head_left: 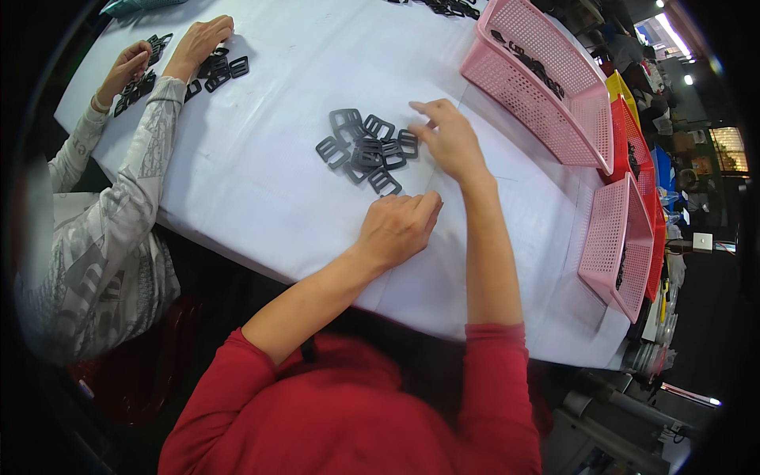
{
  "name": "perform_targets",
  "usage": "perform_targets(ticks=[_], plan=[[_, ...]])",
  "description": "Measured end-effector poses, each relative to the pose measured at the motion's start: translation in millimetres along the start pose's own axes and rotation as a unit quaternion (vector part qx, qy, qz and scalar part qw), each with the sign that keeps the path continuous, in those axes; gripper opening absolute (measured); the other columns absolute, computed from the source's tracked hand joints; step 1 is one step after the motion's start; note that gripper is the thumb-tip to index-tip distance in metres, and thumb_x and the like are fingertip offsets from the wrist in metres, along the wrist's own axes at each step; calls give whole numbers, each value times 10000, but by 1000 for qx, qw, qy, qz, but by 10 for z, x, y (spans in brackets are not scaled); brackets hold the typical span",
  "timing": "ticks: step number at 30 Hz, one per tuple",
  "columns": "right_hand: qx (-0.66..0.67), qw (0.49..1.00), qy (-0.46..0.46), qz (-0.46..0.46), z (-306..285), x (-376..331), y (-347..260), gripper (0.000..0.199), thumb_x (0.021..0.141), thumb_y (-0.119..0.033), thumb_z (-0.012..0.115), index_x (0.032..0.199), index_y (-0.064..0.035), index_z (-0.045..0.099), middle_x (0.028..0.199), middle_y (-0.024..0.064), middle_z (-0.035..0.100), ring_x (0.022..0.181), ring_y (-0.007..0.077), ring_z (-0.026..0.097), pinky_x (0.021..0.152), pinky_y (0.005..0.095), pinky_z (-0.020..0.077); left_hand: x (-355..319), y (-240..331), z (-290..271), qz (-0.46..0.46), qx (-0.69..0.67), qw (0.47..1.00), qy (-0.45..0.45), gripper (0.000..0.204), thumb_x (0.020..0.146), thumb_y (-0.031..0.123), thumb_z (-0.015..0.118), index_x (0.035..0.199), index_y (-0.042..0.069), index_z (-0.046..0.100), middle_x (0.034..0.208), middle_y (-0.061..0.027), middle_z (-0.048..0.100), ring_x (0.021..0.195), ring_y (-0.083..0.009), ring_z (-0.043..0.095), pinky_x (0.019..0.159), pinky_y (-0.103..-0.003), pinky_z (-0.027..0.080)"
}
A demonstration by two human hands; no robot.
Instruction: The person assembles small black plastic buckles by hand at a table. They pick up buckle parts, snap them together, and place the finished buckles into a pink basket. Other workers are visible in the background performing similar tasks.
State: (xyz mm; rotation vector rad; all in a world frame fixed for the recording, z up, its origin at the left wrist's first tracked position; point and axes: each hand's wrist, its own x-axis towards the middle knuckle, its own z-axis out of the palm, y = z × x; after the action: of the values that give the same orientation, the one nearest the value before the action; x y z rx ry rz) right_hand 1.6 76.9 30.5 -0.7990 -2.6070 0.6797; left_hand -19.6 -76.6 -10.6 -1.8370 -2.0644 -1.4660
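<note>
A loose pile of black slide buckles [370, 152] lies on the white-covered table [269, 158], several of them overlapping. Just to the right of the pile, my right hand [450, 142] hovers with its fingers apart and nothing visible in them. Its fingertips are close to the rightmost buckle [408, 143]. On the near side of the pile, my left hand [398, 228] is closed, knuckles up. Whatever its fingers hold, if anything, is hidden from view.
At the right edge stand a large pink basket [546, 119] with black pieces inside, a smaller pink basket [613, 237], and red bins [643, 170] beyond. At left, a co-worker's hands [194, 47] handle more black buckles [218, 70]. Further black pieces [447, 8] lie at the far edge.
</note>
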Motion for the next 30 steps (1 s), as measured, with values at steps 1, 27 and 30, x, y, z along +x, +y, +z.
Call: perform_targets(ticks=[1,27,30], plan=[[-25,1000,16,-2,66,-73,13,223,760,-196,667,953,-84,664,993,69,579,822,240,587,771,358,462,12,1,-1,-2,-4,1000,3,61,804,97,592,813,85,534,548,-55,525,479,-230,538,447,-352,408],[457,810,235,284,53,-1544,-546,297,894,-244,565,996,30,622,833,51,604,741,88,534,660,220,441,48,57,-291,-371,-523,707,-299,276,930,220,494,1020,-29,571,854,-106,652,735,-158,660,629,-235,532],[426,821,242,292,141,-1476,-548,252,842,-200,647,939,32,634,796,53,613,712,94,542,646,222,446,-11,30,-222,-333,-537,720,-286,289,942,199,467,1064,-50,550,887,-104,641,763,-151,651,664,-247,534]])
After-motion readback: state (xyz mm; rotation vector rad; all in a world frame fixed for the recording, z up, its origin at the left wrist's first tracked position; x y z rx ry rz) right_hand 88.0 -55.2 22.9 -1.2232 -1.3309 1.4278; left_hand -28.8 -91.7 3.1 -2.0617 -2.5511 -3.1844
